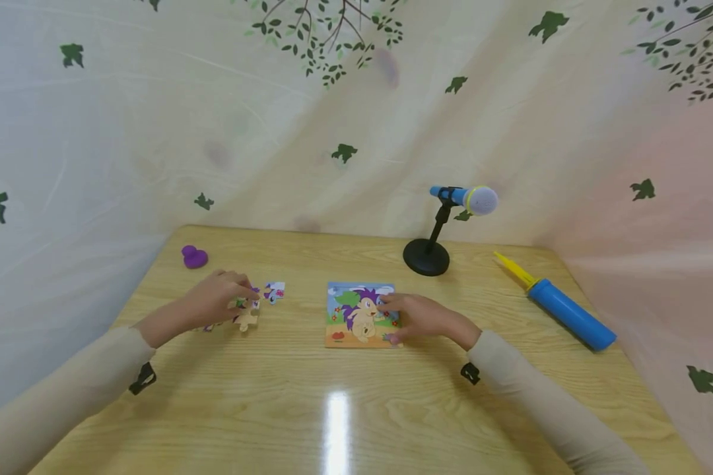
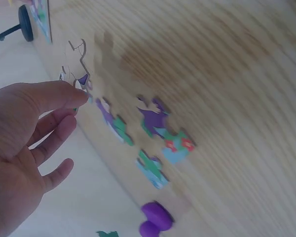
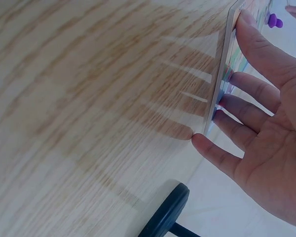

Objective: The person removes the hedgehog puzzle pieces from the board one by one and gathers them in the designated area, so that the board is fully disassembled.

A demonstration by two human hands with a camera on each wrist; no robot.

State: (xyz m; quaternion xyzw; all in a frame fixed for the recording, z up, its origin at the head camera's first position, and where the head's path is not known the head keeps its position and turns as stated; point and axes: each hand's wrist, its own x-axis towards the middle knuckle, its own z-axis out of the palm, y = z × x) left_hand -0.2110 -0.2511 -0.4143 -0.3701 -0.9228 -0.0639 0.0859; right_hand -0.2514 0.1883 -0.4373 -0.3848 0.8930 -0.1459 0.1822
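My left hand (image 1: 222,300) is over a cluster of jigsaw puzzle pieces (image 1: 246,320) on the left of the table. Its thumb and forefinger pinch at a puzzle piece among them, partly hidden behind the thumb (image 2: 79,96); the other fingers are loosely bent. A blue-and-white piece (image 1: 274,291) lies just beyond the fingertips. My right hand (image 1: 423,320) rests at the right edge of a square picture board (image 1: 356,333) showing a purple-spined hedgehog. In the right wrist view its thumb (image 3: 251,32) and spread fingers (image 3: 244,111) touch the board's edge without curling round it.
Several loose pieces, one with red flowers (image 2: 177,145), lie near the left hand. A purple knobbed object (image 1: 194,256) stands at the back left. Behind the board is a toy microphone (image 1: 466,198) on a black stand (image 1: 426,257). A blue-and-yellow pump (image 1: 570,313) lies at right.
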